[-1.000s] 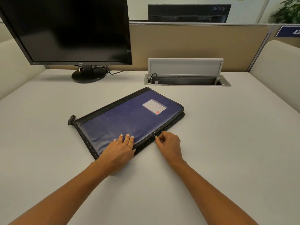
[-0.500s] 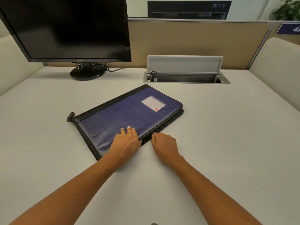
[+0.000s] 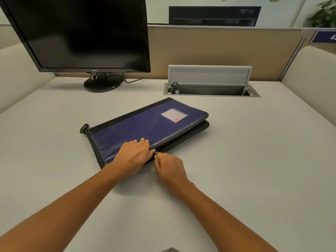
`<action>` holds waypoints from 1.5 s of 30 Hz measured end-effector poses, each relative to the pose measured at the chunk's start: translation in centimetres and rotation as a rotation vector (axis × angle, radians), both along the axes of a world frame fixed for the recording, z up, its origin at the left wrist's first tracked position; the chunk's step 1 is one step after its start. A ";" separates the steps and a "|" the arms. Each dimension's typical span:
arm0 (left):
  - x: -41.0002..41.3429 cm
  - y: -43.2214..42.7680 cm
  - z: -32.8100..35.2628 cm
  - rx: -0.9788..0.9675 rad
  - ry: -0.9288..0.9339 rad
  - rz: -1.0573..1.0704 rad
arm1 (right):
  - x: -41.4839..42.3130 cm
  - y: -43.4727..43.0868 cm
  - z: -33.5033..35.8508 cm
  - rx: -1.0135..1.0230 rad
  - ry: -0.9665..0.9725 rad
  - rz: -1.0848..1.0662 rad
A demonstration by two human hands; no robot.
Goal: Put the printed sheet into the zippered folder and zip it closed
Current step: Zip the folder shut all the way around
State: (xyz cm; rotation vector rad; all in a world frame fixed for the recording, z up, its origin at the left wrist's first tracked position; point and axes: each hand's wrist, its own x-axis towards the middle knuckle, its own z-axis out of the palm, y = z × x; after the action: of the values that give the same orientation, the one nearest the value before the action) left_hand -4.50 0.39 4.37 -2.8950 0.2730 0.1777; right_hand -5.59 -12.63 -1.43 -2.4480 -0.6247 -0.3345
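Seemingly midway through zipping: right hand (image 3: 170,165) pinching zipper pull (image 3: 155,152) on blue zippered folder (image 3: 145,128), left hand (image 3: 133,154) pressing flat, fingers extended (sheet unseen, far side still gaping).

The folder (image 3: 145,126) lies on the desk (image 3: 254,160), before the monitor (image 3: 80,33) at back left and the cable box (image 3: 211,88) at back right. Both hands (image 3: 132,157) meet at its near edge.

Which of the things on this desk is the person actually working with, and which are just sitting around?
In use:
- blue zippered folder
- zipper pull, pinched by the right hand
- left hand, pressing the folder flat

Just there:
- monitor
- open cable box in the desk
- potted plant
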 end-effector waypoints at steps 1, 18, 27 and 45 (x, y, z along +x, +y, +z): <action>0.0 0.2 0.1 -0.001 -0.010 -0.008 | 0.0 0.1 0.1 0.001 -0.025 0.005; -0.6 2.2 0.4 -0.036 -0.101 -0.106 | 3.7 -4.9 1.1 -0.063 -0.002 -0.186; -1.2 5.5 -0.8 -0.044 -0.030 -0.122 | 5.9 -10.4 0.8 -0.104 0.056 -0.343; 0.4 -0.9 -3.5 -0.178 -0.063 -0.183 | 2.7 -11.1 -0.3 -0.081 0.181 -0.139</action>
State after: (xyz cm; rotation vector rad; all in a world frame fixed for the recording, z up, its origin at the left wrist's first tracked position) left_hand -4.07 -0.48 0.88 -3.0207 0.5668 0.0325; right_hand -2.84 -23.76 -1.76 -2.5697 -0.3991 -0.1422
